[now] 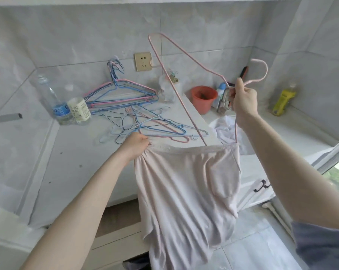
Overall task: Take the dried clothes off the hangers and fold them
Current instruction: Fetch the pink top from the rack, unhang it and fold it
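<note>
A pale pink garment (184,191) with an elastic waistband hangs in front of me over the counter's edge. My left hand (137,143) grips the left end of its waistband, bunching the cloth. My right hand (242,100) holds a pink wire hanger (176,90) by the neck, just under its hook, tilted up and to the left. The hanger's lower end still sits inside the right part of the waistband.
A pile of pink and blue wire hangers (129,115) lies on the white counter (77,162), beside two bottles (61,106). An orange bucket (203,98), a faucet (224,102), white cloth in the sink (225,129) and a yellow bottle (283,100) stand to the right. A window (338,172) is at far right.
</note>
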